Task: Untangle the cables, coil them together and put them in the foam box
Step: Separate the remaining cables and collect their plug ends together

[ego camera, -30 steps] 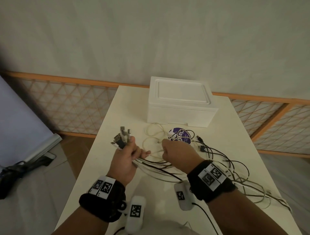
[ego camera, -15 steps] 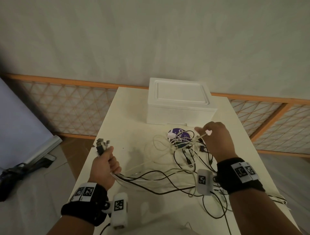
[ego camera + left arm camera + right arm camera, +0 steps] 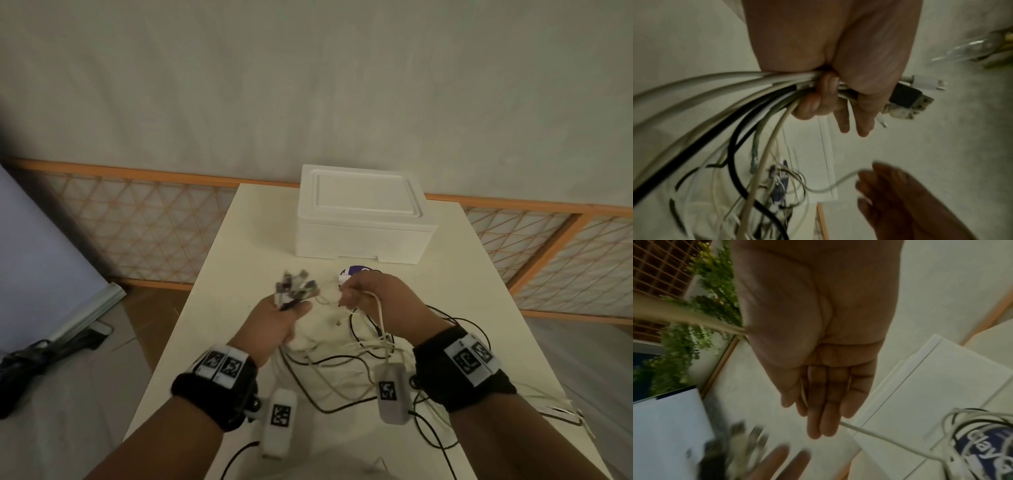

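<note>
My left hand (image 3: 291, 310) grips a bundle of white and black cables (image 3: 748, 97) just behind their plugs (image 3: 294, 286), which stick up out of the fist (image 3: 828, 104). Close to its right, my right hand (image 3: 346, 298) pinches one thin white cable (image 3: 378, 311) that trails over the hand; the right wrist view shows this cable (image 3: 879, 434) running out from between the fingers (image 3: 818, 415). The loose rest of the tangle (image 3: 342, 363) lies on the table beneath both hands. The white foam box (image 3: 359, 222) stands at the far end with its lid on.
A round purple-labelled tin (image 3: 354, 270) sits between the box and my hands, with cable loops over it (image 3: 986, 451). The narrow cream table (image 3: 239, 246) has edges close on both sides. An orange lattice fence (image 3: 137, 222) runs behind. Dark gear (image 3: 37, 359) lies on the floor at left.
My right hand has swung back from the right with a white cable end and now sits beside the left. My left hand has moved up and toward the middle with its bundle.
</note>
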